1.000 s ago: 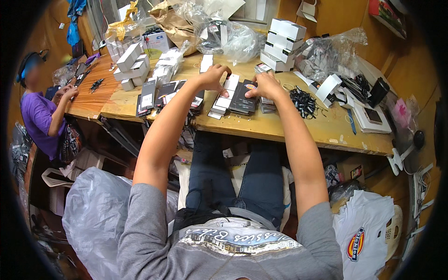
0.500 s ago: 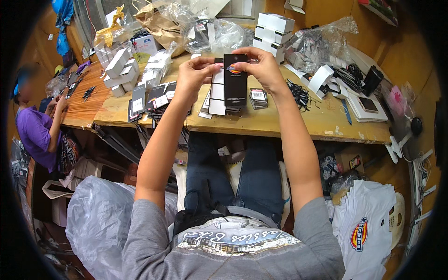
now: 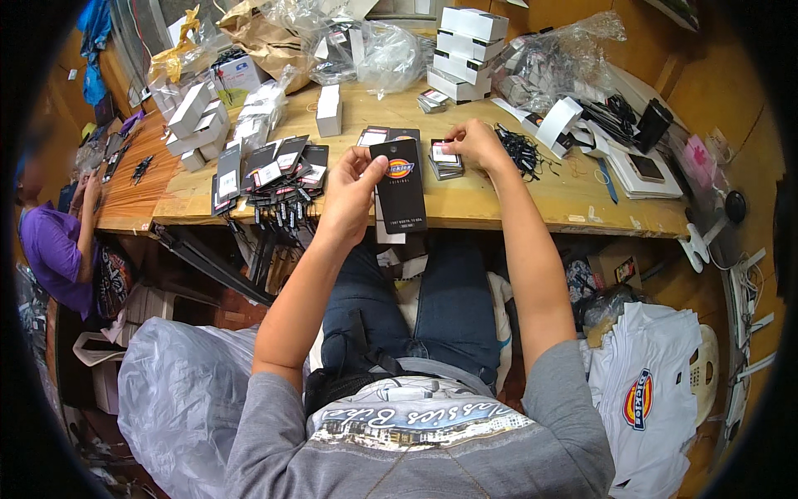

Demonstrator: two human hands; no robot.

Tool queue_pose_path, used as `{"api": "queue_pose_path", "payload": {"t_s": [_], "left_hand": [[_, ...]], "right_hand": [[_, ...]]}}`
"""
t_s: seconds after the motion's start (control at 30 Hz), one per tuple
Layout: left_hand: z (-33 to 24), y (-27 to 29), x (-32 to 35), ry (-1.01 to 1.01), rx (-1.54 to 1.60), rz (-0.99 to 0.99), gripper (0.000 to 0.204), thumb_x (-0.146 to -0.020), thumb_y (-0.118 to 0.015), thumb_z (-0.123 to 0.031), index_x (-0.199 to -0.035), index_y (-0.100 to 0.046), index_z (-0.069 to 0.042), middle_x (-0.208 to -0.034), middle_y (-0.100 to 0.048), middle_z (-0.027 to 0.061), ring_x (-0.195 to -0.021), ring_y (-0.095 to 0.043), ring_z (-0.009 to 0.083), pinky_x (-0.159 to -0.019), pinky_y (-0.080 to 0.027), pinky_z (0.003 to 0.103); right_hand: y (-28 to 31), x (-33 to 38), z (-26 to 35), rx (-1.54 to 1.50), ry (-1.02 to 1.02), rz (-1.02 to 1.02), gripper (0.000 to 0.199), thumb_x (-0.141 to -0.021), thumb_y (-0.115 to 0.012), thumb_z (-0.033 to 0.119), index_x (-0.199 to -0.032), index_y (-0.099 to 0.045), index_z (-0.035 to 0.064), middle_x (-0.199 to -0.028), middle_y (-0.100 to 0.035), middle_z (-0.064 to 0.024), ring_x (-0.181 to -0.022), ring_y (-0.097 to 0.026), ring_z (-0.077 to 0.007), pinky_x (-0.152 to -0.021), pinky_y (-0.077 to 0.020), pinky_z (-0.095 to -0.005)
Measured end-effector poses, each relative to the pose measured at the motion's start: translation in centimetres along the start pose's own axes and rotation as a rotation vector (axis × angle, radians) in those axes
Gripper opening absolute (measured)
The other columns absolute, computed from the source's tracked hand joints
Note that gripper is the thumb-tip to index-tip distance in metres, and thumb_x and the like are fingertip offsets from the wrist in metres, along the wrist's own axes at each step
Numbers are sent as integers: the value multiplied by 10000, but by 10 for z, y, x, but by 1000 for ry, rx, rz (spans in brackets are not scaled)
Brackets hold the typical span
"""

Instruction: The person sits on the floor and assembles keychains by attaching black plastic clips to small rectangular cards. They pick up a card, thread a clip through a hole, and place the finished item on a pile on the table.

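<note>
Upright above the table edge, a black hang tag [image 3: 401, 200] with a coloured oval logo is pinched at its upper left by my left hand [image 3: 347, 190]. White card shows behind its lower left edge. My right hand [image 3: 480, 145] is closed at the fingertips on a small white label card at the top of a small stack of cards [image 3: 447, 167]. More tags lie on the table behind the held one, partly hidden by it. Left of my left hand is a pile of black hang tags [image 3: 278, 170] with white labels and dark cords hanging over the edge.
White boxes [image 3: 467, 51] stand stacked at the back, with more boxes [image 3: 198, 121] at the left. Black cords [image 3: 519, 152] lie to the right, near a phone [image 3: 646, 169] on a white case. Clear plastic bags [image 3: 391, 58] crowd the back. Another person [image 3: 58, 241] works at far left.
My left hand has lowered the black hang tag toward me and now holds it alone. My right hand has let go of the tag and moved right to the small card stack.
</note>
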State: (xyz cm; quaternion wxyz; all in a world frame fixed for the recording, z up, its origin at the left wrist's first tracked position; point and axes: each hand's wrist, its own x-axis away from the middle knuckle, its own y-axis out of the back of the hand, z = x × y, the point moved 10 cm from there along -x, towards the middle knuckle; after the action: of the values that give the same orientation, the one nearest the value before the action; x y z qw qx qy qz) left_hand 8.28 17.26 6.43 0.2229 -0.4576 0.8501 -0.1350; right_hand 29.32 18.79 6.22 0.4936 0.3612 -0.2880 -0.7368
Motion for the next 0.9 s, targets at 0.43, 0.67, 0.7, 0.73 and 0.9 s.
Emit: {"api": "queue_pose_path", "payload": {"t_s": [0.43,0.67,0.7,0.73,0.9], "left_hand": [[30,-15,45,-127,-256,-104,105,-767,-548,-58,-805,-457,-23,-746,-504,9,-631,-456,36,-559,-373,166],[52,-19,54,-39,-167,-52,121,-753,-547,4,-803,-437,-5,-769,-523,48,-679,-519,61,-607,-420,176],[54,-21,53,-33,-122,-35,120,-754,-545,4,-802,-436,-5,-776,-526,50,-684,-524,65,-611,-422,176],[55,-22,53,16,-93,-24,120,-755,-541,8,-807,-434,-9,-786,-528,53,-685,-524,68,-615,-426,180],[58,-24,57,70,-29,-14,127,-754,-537,13,-823,-433,-11,-787,-526,52,-683,-522,70,-625,-433,186]], "right_hand": [[9,114,63,-646,194,-200,112,-621,-660,35,-677,-566,12,-589,-534,-5,-516,-443,-40,-479,-370,-187],[49,122,19,-367,110,-408,79,-732,-553,63,-717,-571,-13,-681,-569,-29,-622,-521,-103,-593,-419,-222],[70,116,-20,-279,28,-557,84,-723,-555,71,-752,-588,0,-711,-594,-73,-647,-548,-125,-610,-424,-236],[88,113,-35,2,-120,-581,114,-710,-569,109,-789,-606,34,-742,-599,-110,-671,-569,-183,-624,-429,-273],[95,84,-75,437,-240,-418,158,-645,-632,155,-781,-622,75,-807,-584,-123,-710,-558,-277,-662,-424,-351]]}}
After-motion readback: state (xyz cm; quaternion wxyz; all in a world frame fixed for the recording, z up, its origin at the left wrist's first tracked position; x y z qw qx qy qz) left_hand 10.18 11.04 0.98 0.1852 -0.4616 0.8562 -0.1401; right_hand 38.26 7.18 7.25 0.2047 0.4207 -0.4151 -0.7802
